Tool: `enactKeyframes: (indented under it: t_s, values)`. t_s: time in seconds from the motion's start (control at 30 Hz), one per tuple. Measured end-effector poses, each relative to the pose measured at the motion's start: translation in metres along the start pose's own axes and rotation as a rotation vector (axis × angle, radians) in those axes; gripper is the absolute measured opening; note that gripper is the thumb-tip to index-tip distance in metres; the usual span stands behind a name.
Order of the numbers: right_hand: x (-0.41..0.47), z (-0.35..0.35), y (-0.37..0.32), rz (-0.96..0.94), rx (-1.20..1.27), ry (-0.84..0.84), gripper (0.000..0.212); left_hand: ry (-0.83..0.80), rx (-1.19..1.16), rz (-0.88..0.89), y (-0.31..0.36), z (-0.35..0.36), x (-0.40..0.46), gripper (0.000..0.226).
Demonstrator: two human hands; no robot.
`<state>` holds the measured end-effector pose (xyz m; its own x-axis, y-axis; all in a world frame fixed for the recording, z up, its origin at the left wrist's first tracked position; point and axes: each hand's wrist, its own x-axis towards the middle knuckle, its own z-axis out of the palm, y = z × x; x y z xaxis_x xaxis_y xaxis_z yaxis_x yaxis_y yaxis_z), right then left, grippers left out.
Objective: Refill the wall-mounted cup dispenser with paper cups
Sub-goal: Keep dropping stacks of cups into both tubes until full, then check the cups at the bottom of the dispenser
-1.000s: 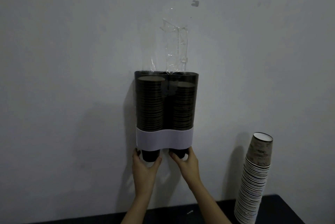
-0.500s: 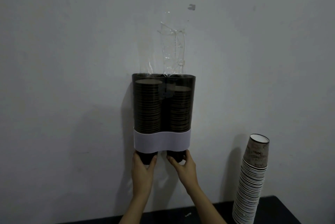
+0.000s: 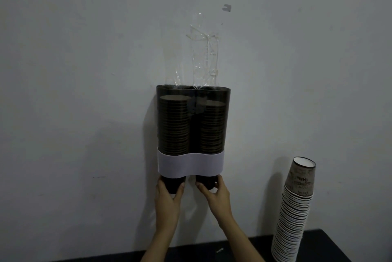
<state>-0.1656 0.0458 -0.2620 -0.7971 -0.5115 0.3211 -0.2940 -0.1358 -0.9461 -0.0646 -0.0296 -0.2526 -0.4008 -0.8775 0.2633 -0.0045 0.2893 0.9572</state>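
Note:
A dark see-through twin-tube cup dispenser (image 3: 192, 94) hangs on the grey wall, with a white band (image 3: 189, 165) across its lower part. Each tube holds a tall stack of paper cups (image 3: 175, 125). Two dark cup ends poke out below the band. My left hand (image 3: 168, 200) grips the left cup end (image 3: 172, 182) between thumb and fingers. My right hand (image 3: 215, 194) grips the right cup end (image 3: 206, 181) the same way. Clear tape (image 3: 204, 57) runs from the dispenser's top up the wall.
A tall leaning stack of spare paper cups (image 3: 293, 215) stands on a black table (image 3: 318, 247) at the lower right, close to the wall. A small mark (image 3: 226, 7) is on the wall above the tape.
The view has drifted a little, so the dispenser sits slightly lower in the frame. Both hands stay on the cup ends under the band.

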Motion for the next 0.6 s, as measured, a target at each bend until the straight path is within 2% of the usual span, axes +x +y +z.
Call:
enactKeyframes:
  t_s: [0.6]
  values:
    - [0.0005,-0.0028,-0.0058,0.02,-0.057,-0.016,0.045,-0.031,0.015,0.019,-0.0044,-0.0001,0.0043,0.06]
